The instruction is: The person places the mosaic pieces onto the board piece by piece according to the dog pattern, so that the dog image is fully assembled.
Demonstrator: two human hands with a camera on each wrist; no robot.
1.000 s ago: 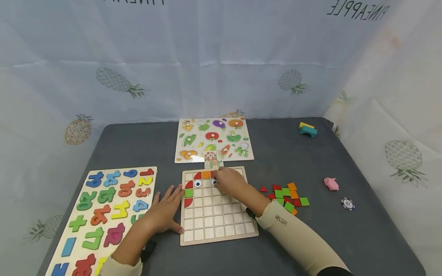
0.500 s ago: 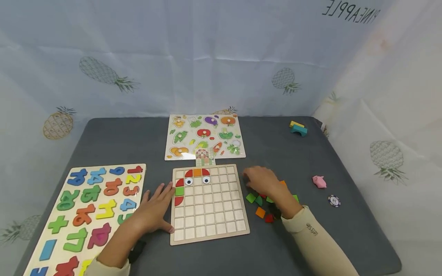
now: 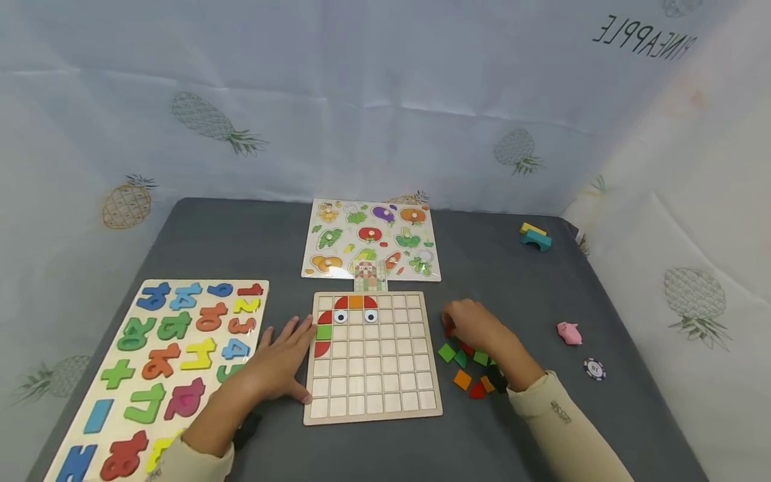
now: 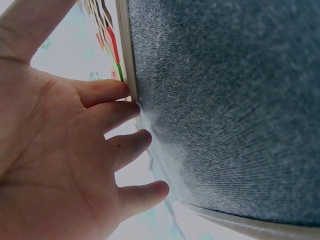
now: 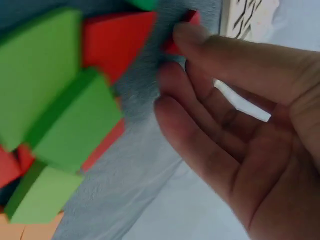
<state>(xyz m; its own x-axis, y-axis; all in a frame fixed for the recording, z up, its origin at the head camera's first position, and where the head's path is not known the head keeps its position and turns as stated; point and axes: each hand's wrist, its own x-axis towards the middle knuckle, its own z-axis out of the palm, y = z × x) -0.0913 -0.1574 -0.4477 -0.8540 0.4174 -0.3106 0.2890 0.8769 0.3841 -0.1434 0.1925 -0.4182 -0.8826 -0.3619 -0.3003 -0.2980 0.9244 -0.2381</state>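
Observation:
A wooden grid board (image 3: pixel 373 385) lies at the middle of the table, with red, green and orange pieces and two eye tiles (image 3: pixel 371 316) in its upper left cells. My left hand (image 3: pixel 272 367) rests at the board's left edge, fingers spread, fingertips touching the rim in the left wrist view. To the right of the board, my right hand (image 3: pixel 478 328) pinches a small red piece (image 5: pixel 172 48) between thumb and fingers, low over the table. Loose green (image 5: pixel 77 122), red and orange pieces (image 3: pixel 462 379) lie beside and below that hand; its forearm hides some.
A number puzzle board (image 3: pixel 199 395) lies at left. Behind the grid stands a vegetable puzzle board (image 3: pixel 337 244), a small picture card (image 3: pixel 370 276) overlapping its lower edge. At right are a pink pig figure (image 3: pixel 569 333), a poker chip (image 3: pixel 594 369) and teal and yellow blocks (image 3: pixel 536 239).
My right hand has left the second eye tile on the grid and moved right to the loose pieces, where it now pinches a red piece. The left hand has stayed at the board's edge.

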